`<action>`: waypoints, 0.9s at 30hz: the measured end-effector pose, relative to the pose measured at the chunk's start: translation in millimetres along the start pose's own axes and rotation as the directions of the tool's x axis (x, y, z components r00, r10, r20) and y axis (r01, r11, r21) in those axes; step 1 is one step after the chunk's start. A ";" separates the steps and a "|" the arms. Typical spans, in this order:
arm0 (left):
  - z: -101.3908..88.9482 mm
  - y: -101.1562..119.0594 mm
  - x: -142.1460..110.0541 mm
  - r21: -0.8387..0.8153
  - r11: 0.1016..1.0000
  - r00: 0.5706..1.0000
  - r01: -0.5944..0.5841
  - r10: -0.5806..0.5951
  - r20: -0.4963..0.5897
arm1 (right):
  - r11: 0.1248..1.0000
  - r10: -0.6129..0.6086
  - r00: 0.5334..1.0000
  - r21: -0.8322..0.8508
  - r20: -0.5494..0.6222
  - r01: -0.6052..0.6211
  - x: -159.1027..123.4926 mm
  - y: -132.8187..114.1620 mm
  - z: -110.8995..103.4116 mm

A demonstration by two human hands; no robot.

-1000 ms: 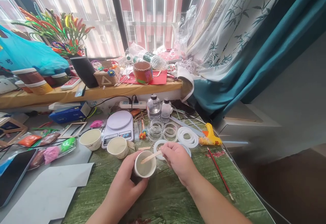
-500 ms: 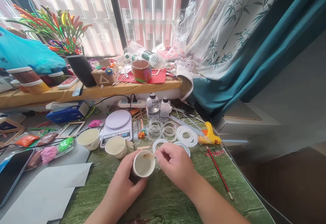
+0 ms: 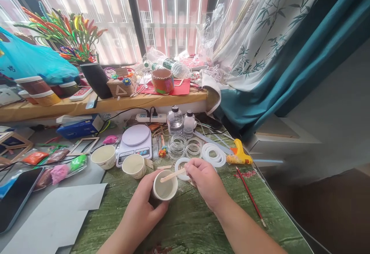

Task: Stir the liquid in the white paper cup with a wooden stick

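Observation:
My left hand (image 3: 146,206) is wrapped round a paper cup (image 3: 165,197), tilted a little towards me, with what looks like clear liquid inside. Between the thumb and fingers of my right hand (image 3: 206,182) is a flat wooden stick (image 3: 173,174); its far end reaches over the cup's mouth. Just behind the held cup stands a second paper cup (image 3: 134,166), and a third paper cup (image 3: 103,157) is further left. Another wooden stick (image 3: 164,167) lies on the table. White ring moulds (image 3: 213,155) and clear rings (image 3: 177,147) sit beyond my right hand, which partly covers one ring.
A kitchen scale (image 3: 135,140) stands behind the cups, with two clear bottles (image 3: 175,122) to its right. At right are a yellow glue gun (image 3: 239,153) and a red pencil (image 3: 251,196). Grey sheets (image 3: 58,213), a phone (image 3: 20,198) and bagged coloured clay (image 3: 59,173) lie at left.
My right hand has lifted slightly up and to the right, drawing the stick's end higher, so more of it shows above the cup. My left hand still holds the cup.

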State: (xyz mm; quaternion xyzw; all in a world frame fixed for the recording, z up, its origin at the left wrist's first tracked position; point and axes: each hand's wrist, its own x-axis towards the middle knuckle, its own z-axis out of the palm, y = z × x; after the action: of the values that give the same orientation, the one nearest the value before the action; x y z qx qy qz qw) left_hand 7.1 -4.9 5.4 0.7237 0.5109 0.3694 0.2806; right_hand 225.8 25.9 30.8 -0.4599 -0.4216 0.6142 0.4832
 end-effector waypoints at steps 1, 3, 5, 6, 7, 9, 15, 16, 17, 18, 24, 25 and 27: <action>0.1 0.1 -0.2 0.001 1.000 1.000 0.000 0.000 -0.004 | 1.000 -0.014 1.000 -0.005 0.000 0.014 -0.9 -0.9 0.1; -0.6 -0.8 -0.1 0.015 1.000 1.000 -0.001 0.001 -0.002 | 0.997 -0.052 0.999 -0.058 0.005 0.052 -2.7 -2.1 0.7; -2.1 -2.2 0.3 0.041 0.999 1.000 -0.009 0.008 0.020 | 0.979 -0.104 0.995 -0.176 0.005 0.103 -4.7 -2.8 1.8; -2.8 -3.0 0.6 0.056 0.998 0.999 -0.018 0.016 0.034 | 0.954 -0.142 0.990 -0.263 0.012 0.141 -5.7 -3.1 2.6; -3.4 -3.8 0.9 0.068 0.997 0.999 -0.028 0.025 0.046 | 0.912 -0.191 0.981 -0.363 0.029 0.189 -6.8 -3.2 3.7; -4.1 -5.7 1.4 0.083 0.996 0.998 -0.044 0.039 0.056 | 0.793 -0.268 0.958 -0.542 0.099 0.278 -8.6 -2.7 6.4; -3.7 -10.2 2.1 0.092 0.994 0.997 -0.064 0.060 0.045 | 0.945 -0.015 0.998 -0.326 0.067 0.036 -4.1 8.1 10.5; -3.5 -9.7 2.2 0.092 0.994 0.997 -0.062 0.058 0.052 | 0.969 0.013 0.999 -0.248 0.042 -0.002 -1.9 10.3 9.6; -3.2 -8.8 2.1 0.088 0.994 0.997 -0.059 0.054 0.054 | 0.983 0.023 1.000 -0.182 0.019 -0.019 0.3 12.1 8.4; -2.7 -7.5 2.0 0.080 0.995 0.998 -0.054 0.050 0.047 | 0.992 0.021 1.000 -0.126 0.000 -0.020 2.2 13.4 7.1; 0.4 -1.5 0.8 0.027 1.000 1.000 -0.015 0.015 -0.021 | 0.998 -0.065 0.997 -0.018 -0.038 0.064 2.5 10.6 4.8; 0.2 -2.1 1.0 0.034 0.999 1.000 -0.018 0.019 -0.015 | 0.994 -0.088 0.995 -0.076 -0.041 0.084 0.8 9.3 5.5; -0.8 -4.9 1.5 0.059 0.998 0.999 -0.034 0.034 0.006 | 0.952 -0.167 0.986 -0.264 -0.026 0.154 -3.0 7.1 7.4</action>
State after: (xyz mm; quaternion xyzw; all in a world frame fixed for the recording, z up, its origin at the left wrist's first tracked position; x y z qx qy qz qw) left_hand 4.1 -1.8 2.4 0.7412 0.5085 0.3570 0.2543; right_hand 217.5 21.1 26.0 -0.4984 -0.5230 0.5007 0.4769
